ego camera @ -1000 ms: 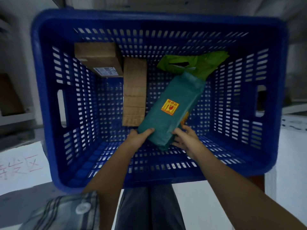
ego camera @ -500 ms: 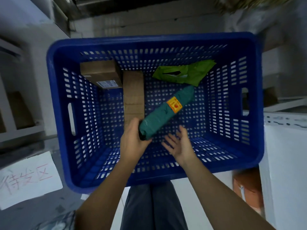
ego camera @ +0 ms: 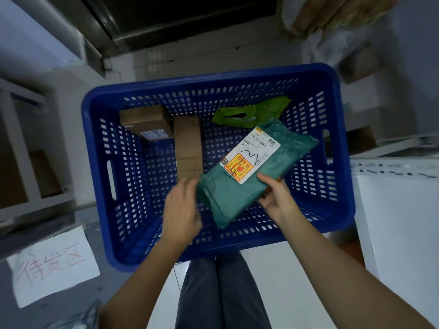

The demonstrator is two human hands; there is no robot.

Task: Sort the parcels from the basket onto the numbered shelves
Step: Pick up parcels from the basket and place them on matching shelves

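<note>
- Blue basket [ego camera: 99, 167]: big slotted plastic crate, fills mid-frame, handle cut-outs in L and R walls. Sits in front of the person's legs [ego camera: 221, 293], which show in dark trousers below it.
- White cabinet [ego camera: 399, 233] stands just R of the basket; grey shelf frame [ego camera: 21, 148] to the L, blurred.
- Dark green parcel [ego camera: 261, 172]: soft poly mailer, held above the basket floor, lying diagonal, its near end low-L, its far end up-R. White shipping label [ego camera: 251, 153] faces up, w/ barcode, a black pen scrawl and an orange-yellow sticker at its near end.
- Right hand [ego camera: 278, 198]: grips the parcel's R edge near the label corner, thumb on top, fingers curled under. An orange bit shows under the parcel by the thumb; can't tell what it is.
- Left hand [ego camera: 183, 210]: motion-blurred, at the parcel's L near edge, fingers reaching to it. Can't tell if it grips or only touches.
- Paper sign [ego camera: 52, 267]: white sheet on the grey floor, L of the basket, red handwritten characters.
- Bright green parcel [ego camera: 247, 113]: crumpled mailer at the basket's far wall, partly behind the dark green one.
- Cardboard box [ego camera: 147, 122]: far-L corner of the basket, white label on its near side.
- Long cardboard parcel [ego camera: 187, 146]: lies on the basket floor just R of the box, running front-to-back.
</note>
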